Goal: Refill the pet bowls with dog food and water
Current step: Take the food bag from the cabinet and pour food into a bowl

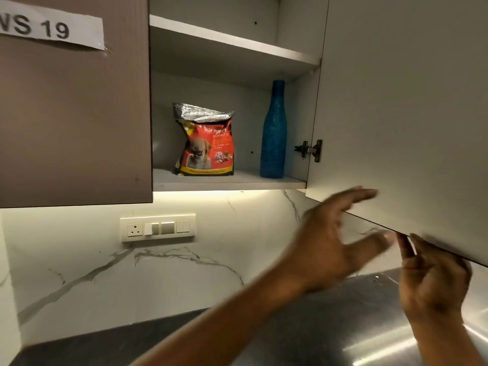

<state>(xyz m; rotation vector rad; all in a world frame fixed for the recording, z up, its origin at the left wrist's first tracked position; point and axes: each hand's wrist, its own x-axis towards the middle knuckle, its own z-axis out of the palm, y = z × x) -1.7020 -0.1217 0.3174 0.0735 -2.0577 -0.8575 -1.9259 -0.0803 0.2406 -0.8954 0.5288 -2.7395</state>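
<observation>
Wall cabinet, matte laminate. Open door point(401, 101) on the right, flat pale inner face, cut off by the top and right edges. Closed brown door point(74, 114) on the left with a taped paper label point(50, 27) reading "WS 19", first letter cropped. Marble-look backsplash point(118, 273), grey veins, lit from under the cabinet. Dark countertop point(105, 347) below; shiny steel surface point(369, 326) lower right, partly hidden by the arms.

Left hand point(330, 247): blurred, fingers spread and empty, just under the open door's lower edge. Right hand point(435, 281): fingertips curled onto that lower edge; their tips are hidden behind the door.

Blue textured bottle point(273, 133), tall, narrow neck, upright on the lower shelf near the hinge point(310, 150). Dog food bag point(206, 143), red, crinkled foil top open, puppy print, upright on the same shelf left of the bottle, well apart. White switch plate point(158, 227) on the backsplash.
</observation>
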